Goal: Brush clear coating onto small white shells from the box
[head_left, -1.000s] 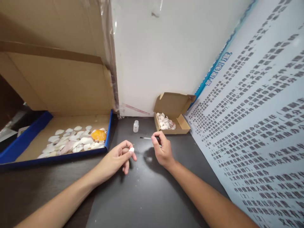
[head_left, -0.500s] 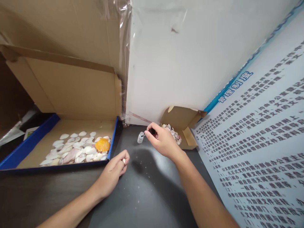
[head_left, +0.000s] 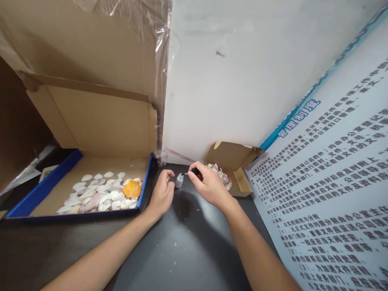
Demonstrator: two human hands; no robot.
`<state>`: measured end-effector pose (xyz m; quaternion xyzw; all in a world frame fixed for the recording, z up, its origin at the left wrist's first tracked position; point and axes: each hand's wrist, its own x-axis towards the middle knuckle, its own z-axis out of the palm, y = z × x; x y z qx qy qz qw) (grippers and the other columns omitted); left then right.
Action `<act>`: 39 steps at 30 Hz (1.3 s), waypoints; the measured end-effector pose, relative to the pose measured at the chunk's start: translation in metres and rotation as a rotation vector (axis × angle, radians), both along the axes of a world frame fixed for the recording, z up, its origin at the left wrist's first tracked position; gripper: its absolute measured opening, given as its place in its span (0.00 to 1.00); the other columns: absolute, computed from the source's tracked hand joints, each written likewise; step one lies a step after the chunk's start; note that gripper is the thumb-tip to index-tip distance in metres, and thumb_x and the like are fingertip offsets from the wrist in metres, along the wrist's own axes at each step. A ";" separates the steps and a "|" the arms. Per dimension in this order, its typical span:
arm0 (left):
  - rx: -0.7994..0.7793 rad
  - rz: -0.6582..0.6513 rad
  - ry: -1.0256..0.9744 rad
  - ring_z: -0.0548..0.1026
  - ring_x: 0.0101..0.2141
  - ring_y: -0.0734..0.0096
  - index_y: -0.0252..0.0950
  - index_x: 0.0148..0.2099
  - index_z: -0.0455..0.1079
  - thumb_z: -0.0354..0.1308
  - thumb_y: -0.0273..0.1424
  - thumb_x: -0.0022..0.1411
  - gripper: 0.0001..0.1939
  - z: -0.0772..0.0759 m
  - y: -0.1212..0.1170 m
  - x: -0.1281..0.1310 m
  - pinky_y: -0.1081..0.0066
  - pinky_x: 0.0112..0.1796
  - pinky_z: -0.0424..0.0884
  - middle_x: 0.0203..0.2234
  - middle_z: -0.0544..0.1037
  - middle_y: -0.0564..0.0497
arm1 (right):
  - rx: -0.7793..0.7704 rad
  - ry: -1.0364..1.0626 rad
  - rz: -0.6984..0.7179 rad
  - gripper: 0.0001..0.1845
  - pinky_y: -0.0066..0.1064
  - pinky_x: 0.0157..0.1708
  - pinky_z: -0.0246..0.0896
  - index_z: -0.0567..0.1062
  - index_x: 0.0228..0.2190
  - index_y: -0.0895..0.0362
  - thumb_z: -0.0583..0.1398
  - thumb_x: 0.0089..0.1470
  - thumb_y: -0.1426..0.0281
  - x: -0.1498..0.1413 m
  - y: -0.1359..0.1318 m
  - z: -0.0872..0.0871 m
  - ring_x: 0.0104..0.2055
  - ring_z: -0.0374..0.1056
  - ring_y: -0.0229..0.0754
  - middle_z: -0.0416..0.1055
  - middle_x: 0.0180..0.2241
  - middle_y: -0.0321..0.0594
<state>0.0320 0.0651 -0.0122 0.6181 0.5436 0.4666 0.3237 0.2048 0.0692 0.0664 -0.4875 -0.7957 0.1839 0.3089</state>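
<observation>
A small clear glass bottle [head_left: 179, 181] with a printed label stands on the dark table between my hands. My right hand [head_left: 209, 182] pinches a black bottle cap with a thin applicator [head_left: 196, 172], its narrow end by the bottle's mouth; I cannot tell whether it touches. Just left of the bottle, my left hand [head_left: 163, 193] is closed, thumb against curled fingers. Whatever lies in it is hidden now; a small whitish bit showed there earlier. Behind the right hand, a small open cardboard box [head_left: 242, 182] holds little shells [head_left: 222, 176].
On the left, an open blue-edged cardboard box [head_left: 57, 194] holds many white shells [head_left: 100, 194] and one orange scallop shell [head_left: 132, 188]. A white panel [head_left: 212, 101] stands behind the table [head_left: 182, 250], and a printed board [head_left: 318, 182] leans along the right side.
My left hand has moved forward and right, up beside the bottle. My right hand keeps the cap close to the bottle's mouth. The view has shifted slightly.
</observation>
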 end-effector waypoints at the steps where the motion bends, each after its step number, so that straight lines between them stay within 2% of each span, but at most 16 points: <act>1: 0.006 0.000 0.030 0.69 0.38 0.63 0.41 0.44 0.59 0.46 0.28 0.56 0.12 -0.002 0.002 0.001 0.65 0.42 0.65 0.38 0.69 0.50 | -0.002 0.002 0.001 0.06 0.28 0.29 0.52 0.71 0.35 0.52 0.55 0.62 0.66 0.000 0.001 -0.001 0.27 0.64 0.38 0.70 0.27 0.33; 5: 0.013 -0.071 0.169 0.71 0.42 0.58 0.40 0.49 0.61 0.53 0.31 0.57 0.16 -0.007 0.007 0.001 0.61 0.45 0.66 0.45 0.70 0.46 | -0.016 -0.016 -0.005 0.06 0.28 0.28 0.52 0.71 0.35 0.52 0.55 0.62 0.66 -0.003 0.004 0.001 0.27 0.65 0.39 0.70 0.26 0.32; 8: 0.028 -0.121 0.260 0.72 0.41 0.56 0.40 0.48 0.63 0.53 0.33 0.60 0.13 -0.010 0.009 0.001 0.60 0.44 0.66 0.41 0.70 0.47 | -0.020 -0.054 0.002 0.06 0.28 0.28 0.51 0.71 0.34 0.52 0.55 0.62 0.66 -0.007 0.009 0.003 0.28 0.66 0.39 0.71 0.26 0.32; 13: 0.036 -0.174 0.343 0.72 0.36 0.60 0.40 0.43 0.65 0.50 0.33 0.65 0.06 -0.012 0.010 -0.001 0.64 0.38 0.65 0.35 0.69 0.49 | -0.019 -0.141 0.050 0.06 0.29 0.28 0.52 0.71 0.36 0.52 0.55 0.62 0.66 -0.012 0.011 0.001 0.28 0.67 0.40 0.72 0.28 0.34; 19: 0.043 -0.205 0.344 0.72 0.38 0.60 0.41 0.46 0.64 0.48 0.39 0.68 0.10 -0.009 0.007 -0.001 0.65 0.38 0.64 0.37 0.70 0.50 | 0.039 -0.217 0.034 0.07 0.31 0.30 0.52 0.71 0.37 0.52 0.53 0.64 0.67 -0.008 0.008 0.004 0.31 0.67 0.42 0.74 0.32 0.36; 25: 0.086 -0.230 0.305 0.69 0.33 0.64 0.41 0.38 0.61 0.50 0.43 0.67 0.11 -0.005 0.003 -0.002 0.67 0.34 0.61 0.32 0.68 0.53 | 0.042 -0.259 0.034 0.04 0.30 0.28 0.53 0.71 0.37 0.51 0.56 0.63 0.66 -0.003 0.000 0.015 0.28 0.66 0.39 0.72 0.30 0.35; 33: 0.136 -0.264 0.229 0.67 0.30 0.68 0.40 0.35 0.60 0.54 0.40 0.65 0.11 -0.005 0.000 -0.002 0.69 0.32 0.58 0.29 0.67 0.56 | 0.008 -0.237 0.031 0.06 0.30 0.24 0.50 0.72 0.32 0.52 0.58 0.62 0.65 0.002 -0.006 0.025 0.23 0.62 0.38 0.70 0.24 0.33; 39: 0.176 -0.285 0.230 0.67 0.30 0.70 0.40 0.37 0.62 0.55 0.36 0.65 0.07 -0.005 -0.002 -0.003 0.70 0.33 0.59 0.30 0.67 0.56 | -0.065 -0.259 -0.009 0.10 0.29 0.23 0.48 0.69 0.31 0.53 0.56 0.63 0.63 0.007 -0.010 0.031 0.21 0.61 0.38 0.67 0.20 0.32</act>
